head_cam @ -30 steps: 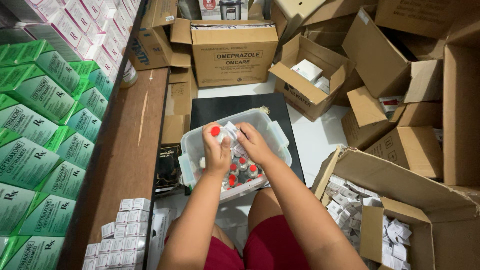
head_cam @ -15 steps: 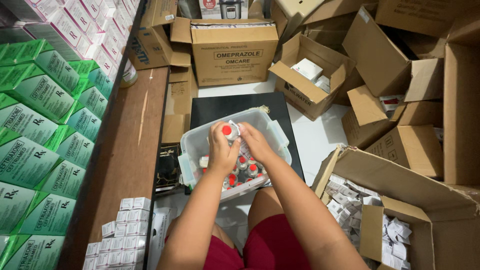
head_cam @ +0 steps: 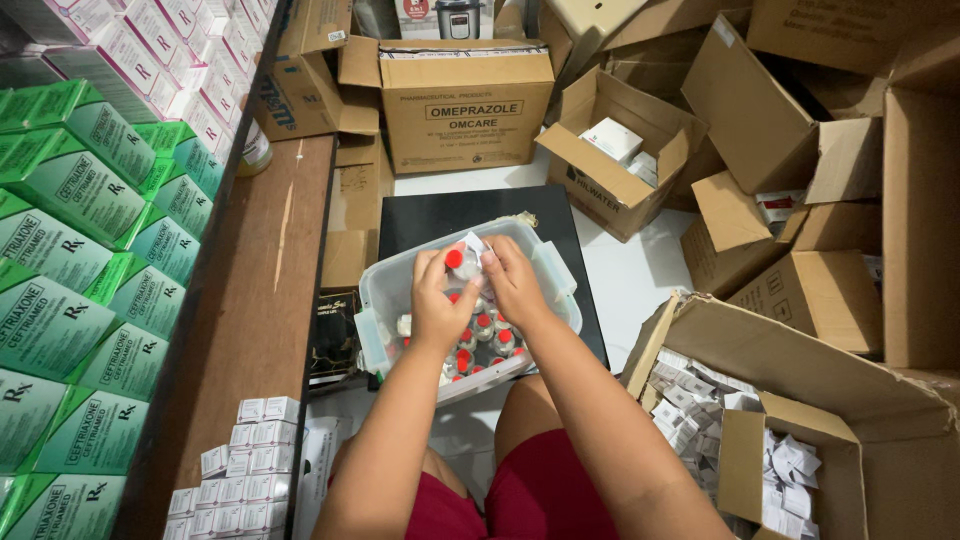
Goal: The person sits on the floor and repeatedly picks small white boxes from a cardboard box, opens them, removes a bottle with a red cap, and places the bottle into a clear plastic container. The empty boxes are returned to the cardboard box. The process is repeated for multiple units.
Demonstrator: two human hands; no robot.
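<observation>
Since half a second ago the red-capped vial [head_cam: 458, 262] has drifted a little to the far right above the tub, and both hands have followed it. Left hand [head_cam: 437, 305] has its grip clamped on that vial, thumb and fingers around the body so the cap stands clear on top; right hand [head_cam: 513, 283] has its grip closed on something small and pale pressed against the vial's right side, though what that piece is I cannot tell. Both work directly over the clear plastic tub [head_cam: 385, 300], which sits on a black board [head_cam: 440, 210] near the knees, so anything dropped would land among the other red-capped vials [head_cam: 480, 335] stored upright inside. Hands and forearms cover much of the tub's contents, so the count stays hidden. To the left, green cartons [head_cam: 70, 250] stack beside a brown wooden table [head_cam: 250, 320], with small white boxes [head_cam: 240, 480] at its near end. An open cardboard box [head_cam: 720, 400] on the near right holds more white packs, cut off by the frame edge.
</observation>
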